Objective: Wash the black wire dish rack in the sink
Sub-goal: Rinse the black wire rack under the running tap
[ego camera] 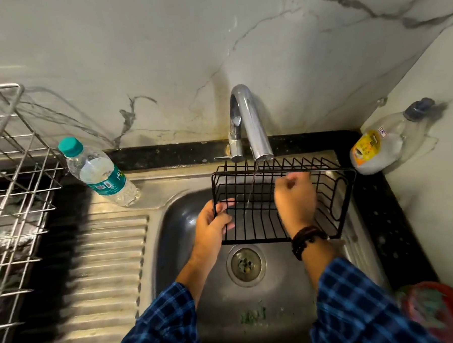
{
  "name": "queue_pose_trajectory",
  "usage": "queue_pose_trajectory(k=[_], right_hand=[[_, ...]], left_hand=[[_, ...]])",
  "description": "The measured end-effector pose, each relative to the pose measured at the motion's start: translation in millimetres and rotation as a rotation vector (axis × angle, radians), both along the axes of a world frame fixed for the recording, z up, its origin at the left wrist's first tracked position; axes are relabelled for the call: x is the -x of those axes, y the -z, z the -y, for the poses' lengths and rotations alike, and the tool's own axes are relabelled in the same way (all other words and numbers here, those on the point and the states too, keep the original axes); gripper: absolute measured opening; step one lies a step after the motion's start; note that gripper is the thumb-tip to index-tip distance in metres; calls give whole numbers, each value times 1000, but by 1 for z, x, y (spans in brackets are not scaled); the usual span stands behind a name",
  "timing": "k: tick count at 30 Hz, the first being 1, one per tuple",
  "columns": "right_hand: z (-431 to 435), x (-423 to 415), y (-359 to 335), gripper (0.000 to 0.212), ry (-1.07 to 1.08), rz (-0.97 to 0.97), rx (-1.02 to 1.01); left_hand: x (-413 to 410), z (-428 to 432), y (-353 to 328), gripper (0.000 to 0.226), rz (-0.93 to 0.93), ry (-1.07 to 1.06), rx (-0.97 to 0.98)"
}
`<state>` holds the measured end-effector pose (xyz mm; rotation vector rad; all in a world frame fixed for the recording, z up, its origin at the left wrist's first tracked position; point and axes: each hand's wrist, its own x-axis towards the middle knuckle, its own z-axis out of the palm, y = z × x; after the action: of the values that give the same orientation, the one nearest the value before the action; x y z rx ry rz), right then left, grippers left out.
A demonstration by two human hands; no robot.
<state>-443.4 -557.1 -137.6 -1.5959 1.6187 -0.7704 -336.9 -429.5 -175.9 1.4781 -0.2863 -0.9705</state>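
**Operator:** As water falls from the tap (249,123), I see the black wire rack (257,223) held over the sink (175,226), just under the spout. The thin stream passes through its wires.

**Desk:** How do the hands sit?

**Operator:** Apart. The left hand (213,223) clamps the rack's left end, fingers wrapped round the side wires. The right hand (295,198) is inside the rack, knuckles up, fingers curled near the far top rail. It is blurred, so I cannot tell whether it grips a wire or only rubs it. A dark bead bracelet (306,239) sits on that wrist.

**Desk:** Any writing you can read?

**Operator:** Little. The water bottle (99,172) with the teal cap stands on the steel surround left of the basin. Its teal label shows white letters beginning "Bi"; I cannot read the rest. The yellow-label bottle (376,147) in the right corner of the black counter also carries a small white sticker, and both are too blurred to read.

**Desk:** Anything else?

**Operator:** A silver wire rack (16,182) at the far left, beside the ribbed draining board (101,256).
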Motion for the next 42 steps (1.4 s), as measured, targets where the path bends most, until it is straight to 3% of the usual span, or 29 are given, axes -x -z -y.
queue_pose_trajectory(k=[3, 4, 8, 10, 12, 13, 16, 18, 24, 27, 33, 35, 37, 39, 40, 42], right_hand=[[-27, -27, 9, 9, -534, -105, -181], [-30, -33, 10, 13, -618, -76, -278], [-10, -16, -4, 17, -534, 105, -631], [4, 10, -14, 25, -507, -144, -448], [11, 33, -13, 24, -400, -529, -7], [7, 37, -12, 24, -408, -627, 142], [-26, 24, 3, 70, -576, -882, 120], [-56, 1, 9, 77, -672, -942, 99], [-60, -3, 12, 60, -959, -765, 243], [-28, 39, 15, 66, -902, -920, 336], [-37, 28, 10, 88, -607, -1008, 19], [-61, 5, 13, 89, -643, -993, -91], [-74, -3, 11, 76, -771, -868, -138], [-69, 10, 0, 52, -840, -597, -111], [-65, 22, -9, 41, -809, -461, -23], [-59, 42, -35, 28, -626, -291, 352]], left_hand=[[6, 7, -6, 19, -14, 19, 59], [6, 9, -7, 15, -37, 10, 82], [6, 6, 1, 31, -166, -98, 78], [7, -1, 1, 31, -187, -151, 70], [3, -5, 0, 30, -167, -205, 68], [2, -5, -2, 29, -154, -231, 70], [1, 7, -4, 19, -128, -316, 76], [4, 18, -12, 18, -112, -314, 94], [-13, 22, -15, 20, 54, -202, 110], [-24, 11, -9, 27, -76, -271, 153], [-3, 8, 1, 23, -93, -274, 135], [8, 12, -3, 20, -24, -226, 105], [9, 11, -6, 29, 75, -173, 79], [3, 6, -5, 30, 167, -112, 76], [0, 3, -4, 29, 194, -93, 87], [-6, -1, -3, 29, 204, -88, 97]])
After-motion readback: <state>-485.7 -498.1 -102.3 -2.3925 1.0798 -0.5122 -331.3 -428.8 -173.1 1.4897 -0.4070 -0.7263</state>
